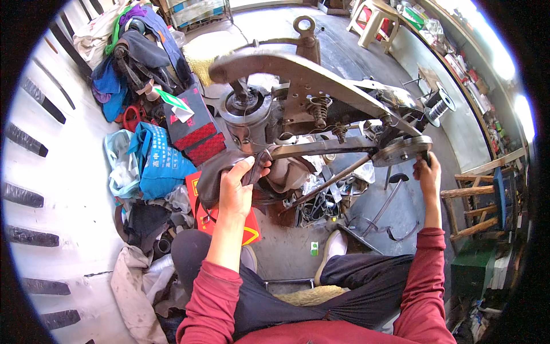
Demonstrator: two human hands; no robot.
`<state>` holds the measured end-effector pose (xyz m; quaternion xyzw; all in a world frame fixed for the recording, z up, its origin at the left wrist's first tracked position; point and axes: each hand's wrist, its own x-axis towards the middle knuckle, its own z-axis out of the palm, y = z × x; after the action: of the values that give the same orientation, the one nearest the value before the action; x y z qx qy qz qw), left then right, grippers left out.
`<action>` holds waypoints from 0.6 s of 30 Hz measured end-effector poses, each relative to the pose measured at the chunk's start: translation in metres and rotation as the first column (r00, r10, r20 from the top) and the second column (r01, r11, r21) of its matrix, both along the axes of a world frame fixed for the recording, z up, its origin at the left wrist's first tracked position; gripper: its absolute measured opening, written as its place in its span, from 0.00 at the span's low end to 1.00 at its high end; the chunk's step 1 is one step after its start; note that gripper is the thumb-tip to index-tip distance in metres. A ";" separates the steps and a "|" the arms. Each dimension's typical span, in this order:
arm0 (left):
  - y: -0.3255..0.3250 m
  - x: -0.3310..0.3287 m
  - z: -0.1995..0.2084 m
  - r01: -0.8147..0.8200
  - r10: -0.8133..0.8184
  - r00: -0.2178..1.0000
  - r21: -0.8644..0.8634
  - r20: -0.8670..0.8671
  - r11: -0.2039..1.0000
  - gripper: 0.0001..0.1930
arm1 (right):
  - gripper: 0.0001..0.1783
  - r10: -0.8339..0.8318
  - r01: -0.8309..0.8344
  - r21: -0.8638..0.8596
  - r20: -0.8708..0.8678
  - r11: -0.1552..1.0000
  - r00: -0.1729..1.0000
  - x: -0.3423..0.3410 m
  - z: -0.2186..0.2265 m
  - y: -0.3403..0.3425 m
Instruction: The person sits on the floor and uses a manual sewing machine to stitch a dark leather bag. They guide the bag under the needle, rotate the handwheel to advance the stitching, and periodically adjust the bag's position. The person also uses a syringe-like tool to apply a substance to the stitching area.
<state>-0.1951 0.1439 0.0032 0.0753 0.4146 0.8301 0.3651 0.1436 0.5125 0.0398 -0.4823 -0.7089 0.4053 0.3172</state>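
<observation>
A dark iron sewing machine (298, 86) stands in front of me, its narrow lower arm reaching left. My left hand (236, 186) pinches a dark brown leather piece (214, 179) at the tip of that arm. The leather bulges left of my fingers; I cannot tell its full shape. Softer brown material (286, 176) hangs below the arm, just right of the hand. My right hand (427, 172) has its fingers curled on the rim of the round handwheel (402, 151) at the machine's right end. A thread spool (441, 108) sits above the wheel.
On the left are a blue bag (162, 163), a dark box (192, 123) and heaped clothes (146, 57). A red box (250, 232) lies by my left leg. To the right stand a wooden stool (475, 198) and a long cluttered shelf (467, 80). A plastic stool (375, 23) stands far back.
</observation>
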 end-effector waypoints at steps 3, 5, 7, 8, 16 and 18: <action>0.000 -0.001 -0.005 0.019 -0.019 1.000 0.003 0.003 1.000 0.16 | 0.06 0.049 -0.043 -0.076 0.081 0.996 0.995 -0.001 -0.044 0.001; 0.000 -0.001 -0.008 0.023 -0.023 1.000 0.023 -0.002 0.999 0.16 | 0.08 0.085 -0.054 -0.167 0.185 0.984 0.979 -0.013 -0.071 -0.017; 0.000 -0.001 -0.009 0.021 -0.021 1.000 0.028 -0.006 0.999 0.16 | 0.12 0.258 -0.217 -0.268 0.126 0.939 0.958 -0.023 -0.083 -0.037; 0.001 -0.001 -0.009 0.019 -0.019 1.000 0.028 -0.006 0.999 0.16 | 0.15 0.327 -0.297 -0.269 0.074 0.916 0.942 -0.026 -0.083 -0.044; 0.002 0.005 -0.006 0.013 -0.014 1.000 0.033 0.022 0.999 0.16 | 0.23 0.048 -0.040 -0.684 -0.007 0.728 0.999 -0.053 -0.068 -0.116; 0.002 0.006 -0.007 0.020 -0.022 0.999 0.055 0.039 0.998 0.17 | 0.26 0.209 -0.212 -0.703 -0.091 0.679 0.974 -0.080 -0.062 -0.158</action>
<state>-0.1892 0.1457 -0.0033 0.0731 0.3835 0.8386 0.3800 0.0637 0.3546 -0.0225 -0.4816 -0.5488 0.6806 0.0604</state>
